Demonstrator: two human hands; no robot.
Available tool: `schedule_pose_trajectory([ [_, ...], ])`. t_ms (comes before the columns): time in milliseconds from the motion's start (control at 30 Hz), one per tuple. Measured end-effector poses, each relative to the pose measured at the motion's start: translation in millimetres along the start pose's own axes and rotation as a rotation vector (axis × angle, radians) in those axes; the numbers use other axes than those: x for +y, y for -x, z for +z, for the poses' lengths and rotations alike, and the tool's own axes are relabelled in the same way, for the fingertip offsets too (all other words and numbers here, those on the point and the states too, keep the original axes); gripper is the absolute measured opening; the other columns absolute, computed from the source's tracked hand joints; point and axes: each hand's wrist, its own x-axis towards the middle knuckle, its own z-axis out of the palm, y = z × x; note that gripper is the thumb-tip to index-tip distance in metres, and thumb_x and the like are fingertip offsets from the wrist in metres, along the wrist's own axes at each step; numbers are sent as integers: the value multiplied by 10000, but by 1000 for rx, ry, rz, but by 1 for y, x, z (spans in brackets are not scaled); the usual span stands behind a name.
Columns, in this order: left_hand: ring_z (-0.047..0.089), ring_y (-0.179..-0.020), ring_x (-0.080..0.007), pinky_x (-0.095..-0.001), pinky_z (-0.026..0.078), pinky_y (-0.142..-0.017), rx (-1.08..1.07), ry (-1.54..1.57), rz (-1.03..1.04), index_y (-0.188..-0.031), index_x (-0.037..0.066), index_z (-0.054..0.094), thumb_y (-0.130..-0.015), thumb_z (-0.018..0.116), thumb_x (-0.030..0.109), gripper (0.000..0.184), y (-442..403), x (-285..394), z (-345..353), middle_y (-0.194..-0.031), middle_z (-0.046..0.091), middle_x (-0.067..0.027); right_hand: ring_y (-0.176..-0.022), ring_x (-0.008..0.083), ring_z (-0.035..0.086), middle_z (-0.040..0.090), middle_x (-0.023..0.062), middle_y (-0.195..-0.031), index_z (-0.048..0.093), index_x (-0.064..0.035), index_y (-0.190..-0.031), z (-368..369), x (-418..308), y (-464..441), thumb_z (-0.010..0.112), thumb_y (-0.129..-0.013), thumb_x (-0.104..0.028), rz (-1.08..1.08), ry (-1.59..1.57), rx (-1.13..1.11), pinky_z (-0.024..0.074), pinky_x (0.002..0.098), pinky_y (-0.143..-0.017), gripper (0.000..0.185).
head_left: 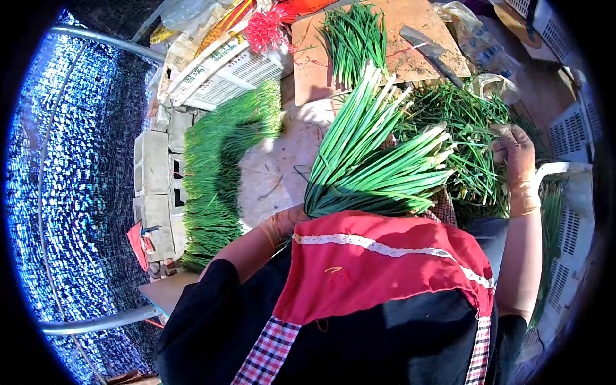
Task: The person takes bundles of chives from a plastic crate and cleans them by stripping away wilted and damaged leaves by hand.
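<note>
My left hand (287,223), in a thin glove, is closed around the leafy end of a bunch of garlic chives (366,160). The bunch fans out in two parts, pale stem ends pointing up and right; the apron and leaves hide most of those fingers. At the right, my right hand (515,149), also gloved, has its fingers bent at the edge of a heap of loose chive leaves (468,141). Whatever its fingertips may hold is too small to make out.
Neatly stacked chives (212,186) line the left side beside concrete blocks (154,163). Ahead, a board (410,19) carries a chive bundle (355,42) and a knife (433,54). Red ties (266,29) hang over a white crate (224,77). A metal rail (564,167) stands at right.
</note>
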Motion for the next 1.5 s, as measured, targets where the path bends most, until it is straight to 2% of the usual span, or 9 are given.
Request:
schedule_pose_trajectory([
  [133, 431, -976, -146, -284, 307, -820, -4, 3, 0, -1186, 45, 465, -609, 741, 91, 641, -2, 1, 0, -1117, 496, -61, -1199, 215, 380, 365, 122, -1332, 352, -140, -1320, -14, 65, -5, 629, -690, 83, -430, 702, 84, 338, 314, -984, 724],
  [233, 425, -1002, -150, -289, 301, -843, -10, 1, 2, -1198, 45, 456, -609, 742, 94, 656, -4, 1, 0, -1138, 489, -63, -1109, 173, 428, 450, 83, -1251, 384, -66, -1291, 43, 22, 31, 683, -699, 14, 50, -85, -334, 384, 271, -923, 667],
  [400, 414, -1044, -157, -297, 292, -881, -12, 0, 6, -1217, 46, 442, -610, 745, 98, 681, -7, 4, 0, -1172, 477, -67, -730, 94, 550, 614, 6, -757, 628, -23, -858, 64, 36, 15, 629, -796, -131, -114, -103, -286, 422, 208, -716, 125],
  [533, 406, -1079, -162, -303, 284, -912, -10, 14, 6, -1233, 47, 431, -610, 747, 101, 701, -6, 4, 2, -1199, 467, -70, -914, 132, 537, 568, 112, -1086, 524, -32, -1133, 18, 15, 0, 573, -811, -63, -215, 37, 71, 428, 250, -830, 328],
  [633, 399, -1104, -166, -308, 278, -935, -6, 22, 2, -1245, 47, 422, -611, 749, 104, 716, -4, 4, 1, -1220, 460, -72, -1083, 201, 458, 298, 105, -1374, 237, -66, -1362, 25, 50, 30, 550, -794, 32, -59, -82, -305, 410, 282, -882, 656],
  [800, 389, -1147, -173, -316, 269, -974, 3, 27, 22, -1265, 48, 408, -612, 752, 108, 741, 4, 21, 1, -1254, 448, -75, -661, 86, 543, 625, 34, -873, 579, -30, -1023, 67, 28, 32, 598, -800, -79, 44, -118, -261, 454, 208, -622, 229],
  [1033, 372, -1207, -191, -328, 245, -1028, -24, 69, 41, -1287, 40, 392, -609, 740, 90, 763, 15, 68, 17, -1297, 432, -89, -656, 182, 582, 631, 69, -761, 606, -30, -818, 78, 41, 73, 703, -726, -189, -179, 14, -428, 463, 265, -652, 208],
  [1200, 546, -475, -72, -192, 412, -361, 187, 10, -223, -1113, 27, 541, -603, 686, 97, 535, 32, 106, 44, -768, 644, -53, -574, 294, 547, 516, 109, -582, 530, -79, -638, 109, 31, 76, 636, -716, -254, -709, 876, -382, 427, 394, -506, 219],
  [1500, 536, -490, -104, -222, 400, -377, 184, -120, -299, -1062, 53, 578, -669, 663, 65, 403, 29, 107, 41, -729, 619, -50, -540, 257, 507, 493, 88, -568, 511, -78, -624, 29, 3, 67, 603, -671, -125, -932, 1373, -102, 404, 365, -508, 114],
])
